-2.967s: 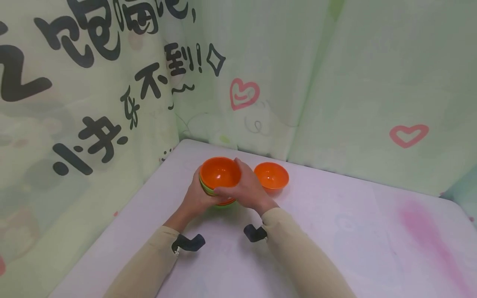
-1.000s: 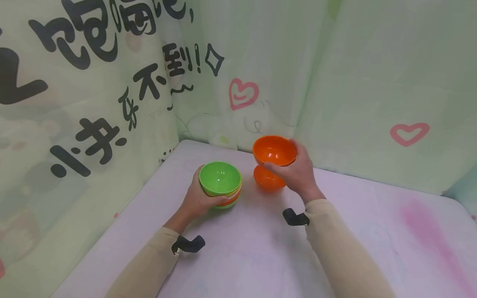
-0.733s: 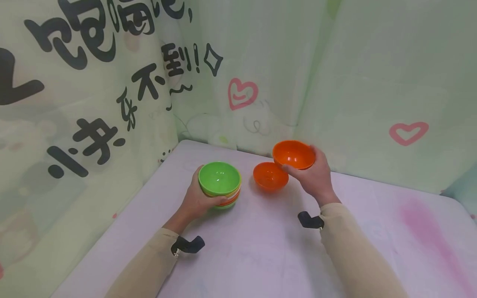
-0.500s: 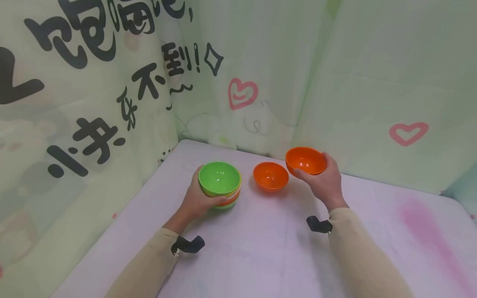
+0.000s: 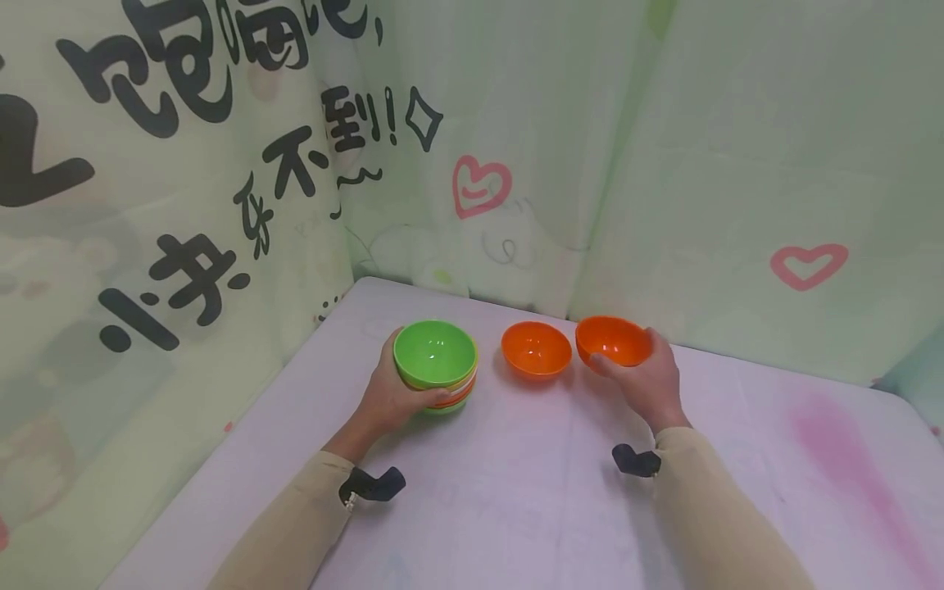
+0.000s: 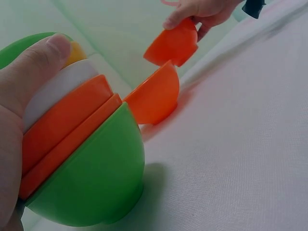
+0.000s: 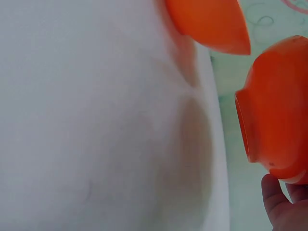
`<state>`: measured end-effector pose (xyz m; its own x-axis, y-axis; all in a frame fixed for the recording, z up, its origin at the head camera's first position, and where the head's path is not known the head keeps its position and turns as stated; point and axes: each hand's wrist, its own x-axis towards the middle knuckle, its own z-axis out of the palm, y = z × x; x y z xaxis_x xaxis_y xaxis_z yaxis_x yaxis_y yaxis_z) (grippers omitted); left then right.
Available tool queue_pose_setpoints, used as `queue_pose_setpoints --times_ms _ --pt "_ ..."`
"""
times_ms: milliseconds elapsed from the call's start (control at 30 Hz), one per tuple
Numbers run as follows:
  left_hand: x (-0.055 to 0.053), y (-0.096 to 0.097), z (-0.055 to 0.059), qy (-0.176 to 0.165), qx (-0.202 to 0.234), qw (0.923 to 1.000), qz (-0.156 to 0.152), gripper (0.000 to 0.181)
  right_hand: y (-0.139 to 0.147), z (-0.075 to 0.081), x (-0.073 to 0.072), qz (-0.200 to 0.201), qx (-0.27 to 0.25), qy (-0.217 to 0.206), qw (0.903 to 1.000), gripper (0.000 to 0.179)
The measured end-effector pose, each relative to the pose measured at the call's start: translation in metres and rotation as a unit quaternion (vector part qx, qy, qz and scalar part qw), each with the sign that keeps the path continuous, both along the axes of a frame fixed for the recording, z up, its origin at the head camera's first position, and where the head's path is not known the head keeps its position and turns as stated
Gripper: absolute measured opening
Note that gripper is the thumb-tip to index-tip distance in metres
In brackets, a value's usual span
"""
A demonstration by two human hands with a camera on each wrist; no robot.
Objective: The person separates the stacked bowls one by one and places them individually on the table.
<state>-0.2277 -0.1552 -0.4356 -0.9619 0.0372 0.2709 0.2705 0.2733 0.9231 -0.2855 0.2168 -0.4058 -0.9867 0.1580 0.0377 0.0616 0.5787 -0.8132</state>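
My left hand point(image 5: 391, 393) grips the side of a stack of nested bowls on the table, thumb toward the front. A green bowl point(image 5: 435, 352) tops the stack. In the left wrist view, yellow, a white bowl point(image 6: 60, 91) and orange ones show under it, with another green bowl point(image 6: 96, 168) at the bottom. To the right, my right hand point(image 5: 651, 381) holds an orange bowl point(image 5: 610, 340) by its right side, mouth up. Its foot is off the table in the right wrist view point(image 7: 281, 106). Between the hands another orange bowl point(image 5: 536, 350) stands upright on the table.
The table point(image 5: 501, 508) has a pale cloth with a pink smear at right. A light green curtain point(image 5: 701, 205) hangs behind its back edge, close to the bowls. Another printed curtain point(image 5: 221, 328) with large dark characters runs along the left side.
My right hand has lifted the orange bowl off the stack, carried it right past the standing orange bowl and lowered it toward the table. The left hand stays on the stack, its green bowl now uncovered.
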Motion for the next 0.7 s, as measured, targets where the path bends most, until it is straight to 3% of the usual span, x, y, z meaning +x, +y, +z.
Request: queue_pose_setpoints --times_ms 267,700 --pt "0.001 0.000 0.001 -0.005 0.001 1.0000 0.000 0.111 0.002 -0.011 0.001 0.000 0.025 -0.009 0.9996 0.113" --pt "0.000 0.001 0.001 -0.001 0.001 1.0000 0.003 0.111 0.003 -0.024 0.004 -0.002 0.001 -0.043 0.9991 0.118"
